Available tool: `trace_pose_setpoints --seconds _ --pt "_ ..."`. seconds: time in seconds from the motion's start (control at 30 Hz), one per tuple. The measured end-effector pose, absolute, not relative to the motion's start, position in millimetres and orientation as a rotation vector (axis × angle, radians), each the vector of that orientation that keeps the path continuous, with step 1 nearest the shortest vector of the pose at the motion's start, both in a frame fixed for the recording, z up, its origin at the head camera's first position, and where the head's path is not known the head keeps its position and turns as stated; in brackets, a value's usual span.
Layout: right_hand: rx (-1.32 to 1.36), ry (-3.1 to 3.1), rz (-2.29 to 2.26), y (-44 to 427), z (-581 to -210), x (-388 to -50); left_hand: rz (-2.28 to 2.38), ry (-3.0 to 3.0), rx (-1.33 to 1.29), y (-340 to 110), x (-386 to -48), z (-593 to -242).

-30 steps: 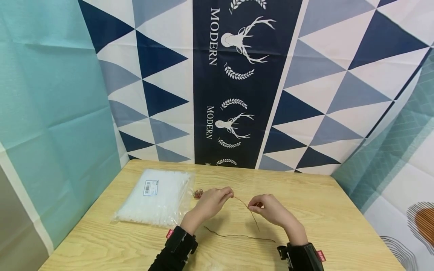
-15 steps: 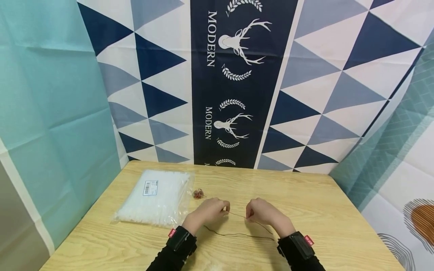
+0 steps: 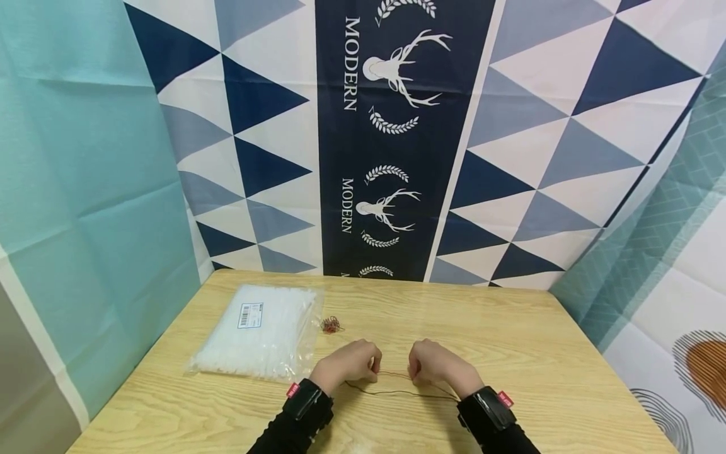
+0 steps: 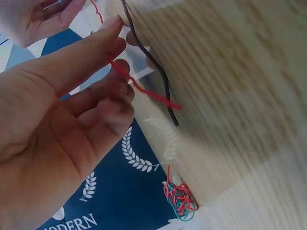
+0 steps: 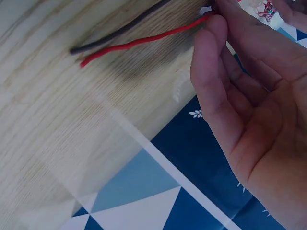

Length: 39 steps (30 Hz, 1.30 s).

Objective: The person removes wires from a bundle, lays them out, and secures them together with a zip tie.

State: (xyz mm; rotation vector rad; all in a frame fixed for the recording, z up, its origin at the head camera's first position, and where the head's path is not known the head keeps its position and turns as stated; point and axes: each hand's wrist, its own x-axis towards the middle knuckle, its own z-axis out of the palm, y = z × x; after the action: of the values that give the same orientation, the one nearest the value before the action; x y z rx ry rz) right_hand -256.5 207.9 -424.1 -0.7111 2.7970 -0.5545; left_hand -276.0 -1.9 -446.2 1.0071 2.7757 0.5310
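Observation:
A thin red wire point(image 3: 394, 373) spans the space between both hands, just behind a dark wire point(image 3: 397, 392) lying on the table. My left hand point(image 3: 353, 362) pinches the red wire near one end; in the left wrist view its tip point(image 4: 158, 97) crosses the dark wire point(image 4: 156, 64). My right hand point(image 3: 437, 362) pinches it farther along, and in the right wrist view the red end point(image 5: 124, 46) extends out beside the dark wire's end point(image 5: 103, 44). Whether the red wire touches the table cannot be told.
A clear bag of white strips point(image 3: 266, 340) with a barcode label lies at the back left of the wooden table point(image 3: 482, 315). Beside it sits a small tangle of red and green wire point(image 3: 331, 325). A patterned cloth point(image 3: 278, 214) hangs behind the table.
Both hands have come lower and nearer the front edge, bringing the red wire down close to the dark one. The right hand has also shifted left. The dark wire lies as before.

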Motion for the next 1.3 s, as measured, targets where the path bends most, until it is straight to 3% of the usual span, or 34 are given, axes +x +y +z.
trace_pose_setpoints --seconds 0.5,0.93,1.3 --pt "-0.720 2.841 -0.461 208.3 -417.9 -258.3 0.675 2.788 0.983 -6.8 -284.6 -433.6" --pt "-0.691 2.844 -0.621 198.7 -393.2 -249.5 0.504 3.283 0.616 -46.8 -325.6 -437.8" --pt "-0.725 2.799 -0.869 187.8 -382.7 -237.0 0.510 3.090 0.772 -53.6 -323.2 -440.7"
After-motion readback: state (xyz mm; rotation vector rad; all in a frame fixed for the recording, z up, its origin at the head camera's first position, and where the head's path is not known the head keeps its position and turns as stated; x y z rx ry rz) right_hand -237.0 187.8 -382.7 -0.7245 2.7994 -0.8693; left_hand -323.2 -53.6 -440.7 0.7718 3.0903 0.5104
